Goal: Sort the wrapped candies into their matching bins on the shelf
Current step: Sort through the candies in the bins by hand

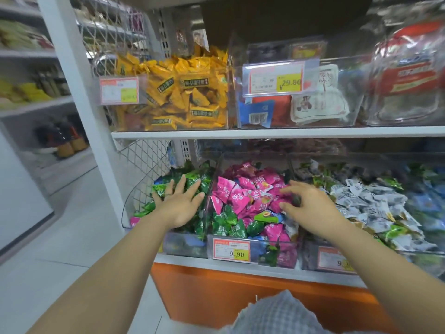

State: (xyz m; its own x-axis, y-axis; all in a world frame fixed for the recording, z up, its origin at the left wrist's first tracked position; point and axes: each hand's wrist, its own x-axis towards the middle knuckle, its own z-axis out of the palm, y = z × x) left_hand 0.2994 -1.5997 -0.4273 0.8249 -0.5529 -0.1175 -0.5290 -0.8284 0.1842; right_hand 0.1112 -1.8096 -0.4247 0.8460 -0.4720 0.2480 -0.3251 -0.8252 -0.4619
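Observation:
On the lower shelf stand three clear bins. The left bin point(185, 247) holds green wrapped candies point(192, 180). My left hand point(180, 204) lies over them, palm down, fingers straight and spread, holding nothing. The middle bin point(277, 251) holds pink candies point(238, 195), with several green candies point(227, 221) mixed in at its front. Over its right side my right hand point(310, 207) hovers, with fingers and thumb curled round a small dark green candy point(297, 200), which is blurred. The right bin point(310, 259) holds white and green candies point(370, 203).
The upper shelf point(277, 132) carries a bin of yellow candies point(187, 92), a bin of mixed packets point(301, 107) and a large clear bag point(409, 75). Price tags point(231, 248) hang on the bin fronts. A white upright point(79, 92) stands left, an aisle beyond it.

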